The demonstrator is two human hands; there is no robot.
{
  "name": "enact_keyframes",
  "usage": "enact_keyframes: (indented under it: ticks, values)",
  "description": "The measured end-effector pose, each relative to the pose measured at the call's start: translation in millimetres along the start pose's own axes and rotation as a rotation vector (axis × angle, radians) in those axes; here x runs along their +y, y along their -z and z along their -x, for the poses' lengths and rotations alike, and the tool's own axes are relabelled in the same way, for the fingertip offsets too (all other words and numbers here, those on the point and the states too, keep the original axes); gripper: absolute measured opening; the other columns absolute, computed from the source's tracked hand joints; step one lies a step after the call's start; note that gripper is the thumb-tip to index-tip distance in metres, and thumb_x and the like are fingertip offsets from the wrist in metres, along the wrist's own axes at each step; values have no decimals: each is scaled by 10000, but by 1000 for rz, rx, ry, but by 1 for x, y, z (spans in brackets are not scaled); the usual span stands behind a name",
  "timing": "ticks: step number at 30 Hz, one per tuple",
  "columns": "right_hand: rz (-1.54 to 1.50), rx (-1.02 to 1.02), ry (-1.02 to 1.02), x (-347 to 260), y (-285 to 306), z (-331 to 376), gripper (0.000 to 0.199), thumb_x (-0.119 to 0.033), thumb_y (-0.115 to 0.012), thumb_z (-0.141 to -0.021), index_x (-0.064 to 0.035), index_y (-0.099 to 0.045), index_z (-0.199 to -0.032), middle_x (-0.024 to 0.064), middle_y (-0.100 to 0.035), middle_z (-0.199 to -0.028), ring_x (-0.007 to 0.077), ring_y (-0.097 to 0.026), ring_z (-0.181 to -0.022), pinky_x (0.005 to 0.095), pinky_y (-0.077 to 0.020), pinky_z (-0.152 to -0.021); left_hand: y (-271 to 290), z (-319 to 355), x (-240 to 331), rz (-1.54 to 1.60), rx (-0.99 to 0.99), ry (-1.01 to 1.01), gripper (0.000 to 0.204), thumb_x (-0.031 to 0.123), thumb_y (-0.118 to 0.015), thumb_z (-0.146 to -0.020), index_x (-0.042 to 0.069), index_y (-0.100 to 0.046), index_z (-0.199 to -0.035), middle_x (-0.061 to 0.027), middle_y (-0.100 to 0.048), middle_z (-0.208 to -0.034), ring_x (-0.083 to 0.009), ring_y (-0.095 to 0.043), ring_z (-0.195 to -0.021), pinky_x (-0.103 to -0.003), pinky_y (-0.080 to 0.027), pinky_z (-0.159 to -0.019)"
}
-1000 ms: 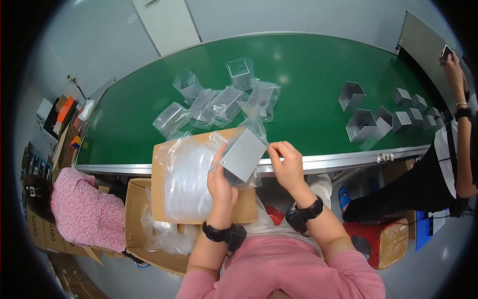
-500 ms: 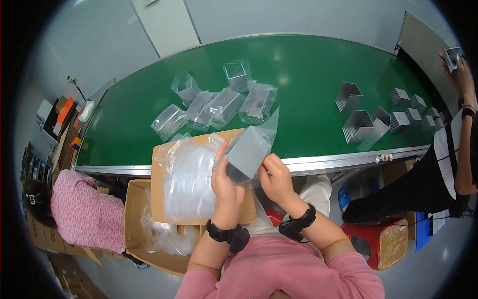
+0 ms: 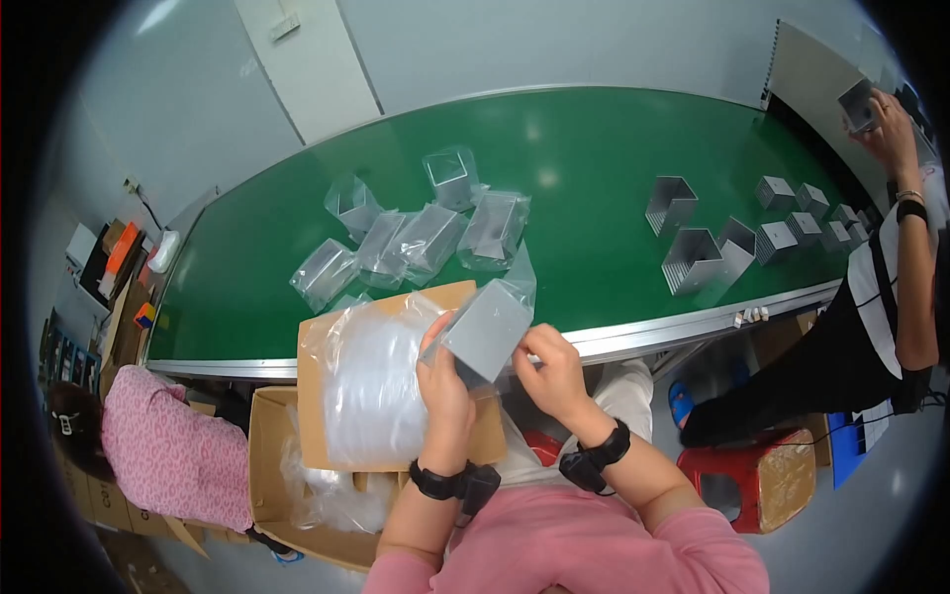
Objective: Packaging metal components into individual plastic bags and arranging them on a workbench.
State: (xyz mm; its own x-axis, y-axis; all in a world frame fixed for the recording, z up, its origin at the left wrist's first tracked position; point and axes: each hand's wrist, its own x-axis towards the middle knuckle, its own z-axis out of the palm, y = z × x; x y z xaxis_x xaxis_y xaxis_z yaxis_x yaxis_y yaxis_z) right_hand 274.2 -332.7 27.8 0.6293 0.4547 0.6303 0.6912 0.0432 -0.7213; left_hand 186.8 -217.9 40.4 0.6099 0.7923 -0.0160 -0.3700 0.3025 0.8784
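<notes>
My left hand (image 3: 445, 381) wraps round a grey metal box-shaped housing (image 3: 487, 325), tilted over the front edge of the table. A clear plastic bag (image 3: 522, 277) surrounds the housing, its loose corner sticking up past the far end. Close to the housing's right side, my right hand (image 3: 554, 371) is closed with thumb and fingertips together; whatever they pinch is too small to make out. Beneath my left hand, a stack of flat clear bags (image 3: 376, 386) lies on a cardboard sheet (image 3: 313, 396). Several bagged housings (image 3: 427, 241) rest on the green table beyond.
Bare metal housings (image 3: 693, 259) stand on the green table (image 3: 574, 218) toward the right. An open carton (image 3: 272, 465) with crumpled plastic is below the cardboard. At far right a co-worker's hand (image 3: 891, 134) holds another housing. A red stool (image 3: 757, 480) stands at lower right.
The view has shifted, so the table sits lower in the picture. My right hand has drawn slightly away from the housing, which stays in my left hand. The co-worker has turned the other housing.
</notes>
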Motion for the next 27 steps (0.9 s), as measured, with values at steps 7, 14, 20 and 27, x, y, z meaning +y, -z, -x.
enact_keyframes:
  ticks: [7,14,20,27]
  values:
    - [10,-48,-236,10,16,5,134,-44,-534,-835,-14,-605,-945,192,-564,-830,374,-577,-801,422,-466,-671,-31,7,-16,110,-58,0,388,149,-488,-956,-9,-466,-1309,-140,-559,-1213,-237,-557,-1106,-347,-440,-953]
    - [-293,-226,-5,-3,-8,18,180,-29,-565,-797,-4,-614,-969,155,-571,-879,327,-584,-820,376,-479,-719,18,-11,-14,-14,33,-66,326,123,-504,-908,-86,-564,-1150,-134,-626,-1065,-229,-625,-936,-344,-516,-777]
    - [-238,31,-236,-24,36,7,389,-220,-586,-928,-32,-506,-1259,143,-512,-1264,261,-544,-1116,356,-459,-912,-18,4,-6,-111,5,-223,328,79,-502,-904,-18,-508,-1217,-138,-561,-1141,-221,-581,-1006,-324,-489,-843]
    - [-52,-129,106,-37,1,27,758,-332,-596,-905,45,-233,-1454,225,-177,-1535,340,-180,-1433,408,-233,-1136,-19,-9,-15,-421,123,-562,261,132,-532,-916,-7,-537,-1137,-135,-536,-1164,-245,-530,-1065,-375,-423,-941]
